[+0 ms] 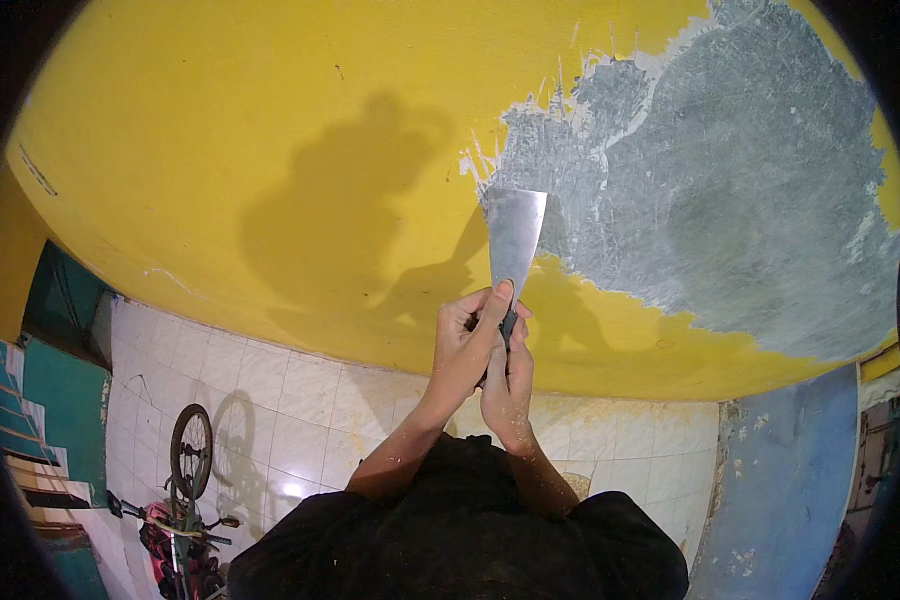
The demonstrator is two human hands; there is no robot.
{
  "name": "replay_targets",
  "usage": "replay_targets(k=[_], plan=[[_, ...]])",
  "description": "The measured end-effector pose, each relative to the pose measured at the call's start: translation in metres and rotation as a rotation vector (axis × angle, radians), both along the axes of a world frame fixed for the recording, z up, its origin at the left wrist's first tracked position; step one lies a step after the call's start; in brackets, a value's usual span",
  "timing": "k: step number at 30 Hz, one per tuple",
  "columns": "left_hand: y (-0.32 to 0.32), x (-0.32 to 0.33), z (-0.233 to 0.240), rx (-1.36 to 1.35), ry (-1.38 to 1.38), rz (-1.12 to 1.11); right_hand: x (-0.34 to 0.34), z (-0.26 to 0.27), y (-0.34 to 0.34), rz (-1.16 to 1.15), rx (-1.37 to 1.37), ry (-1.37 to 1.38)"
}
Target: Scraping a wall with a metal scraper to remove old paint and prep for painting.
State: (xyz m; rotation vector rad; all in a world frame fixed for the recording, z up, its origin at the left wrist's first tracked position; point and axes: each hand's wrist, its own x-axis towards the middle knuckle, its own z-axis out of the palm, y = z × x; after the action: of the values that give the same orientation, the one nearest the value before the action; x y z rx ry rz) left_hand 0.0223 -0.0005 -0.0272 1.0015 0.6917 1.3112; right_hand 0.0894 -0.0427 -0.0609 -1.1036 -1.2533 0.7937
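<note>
Both my hands are wrapped around the dark handle of a metal scraper point(516, 229), its wide blade pointing up at the wall. My left hand point(466, 337) has its thumb laid on the base of the blade. Just to its right, my right hand point(511, 375) grips the lower handle, which the fingers partly hide. Behind the blade is a yellow painted wall point(195, 187) with a large bare grey patch point(750, 195) at the right. The blade's top edge overlaps the patch's ragged left border; whether it touches the wall I cannot tell.
White floor tiles point(292, 390) run along the wall's foot, with yellowish dust and flakes on them. A bicycle point(184, 517) stands at the lower left. Green steps point(67, 420) are at the far left, and a worn blue wall point(780, 480) is at the right.
</note>
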Motion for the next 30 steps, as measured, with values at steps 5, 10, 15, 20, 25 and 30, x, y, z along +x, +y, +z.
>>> replay_targets(k=[5,10,15,20,25,30], plan=[[0.0,0.006,0.003,-0.041,-0.002,-0.014,0.0,0.009,0.003,-0.064,0.001,0.0],[0.0,0.009,0.021,-0.099,-0.112,-0.053,-0.002,0.042,-0.002,-0.091,-0.009,0.026],[0.025,0.003,0.041,-0.085,-0.132,0.048,-0.007,0.065,0.033,-0.061,0.135,-0.056],[0.023,-0.006,0.044,0.08,-0.149,0.083,-0.014,0.061,0.033,0.036,0.183,0.063],[0.0,-0.001,0.027,0.013,-0.287,-0.142,-0.001,0.039,0.002,0.103,0.001,0.275],[-0.017,0.016,0.016,0.222,-0.241,0.027,0.024,0.032,0.001,-0.018,0.129,-0.018]])
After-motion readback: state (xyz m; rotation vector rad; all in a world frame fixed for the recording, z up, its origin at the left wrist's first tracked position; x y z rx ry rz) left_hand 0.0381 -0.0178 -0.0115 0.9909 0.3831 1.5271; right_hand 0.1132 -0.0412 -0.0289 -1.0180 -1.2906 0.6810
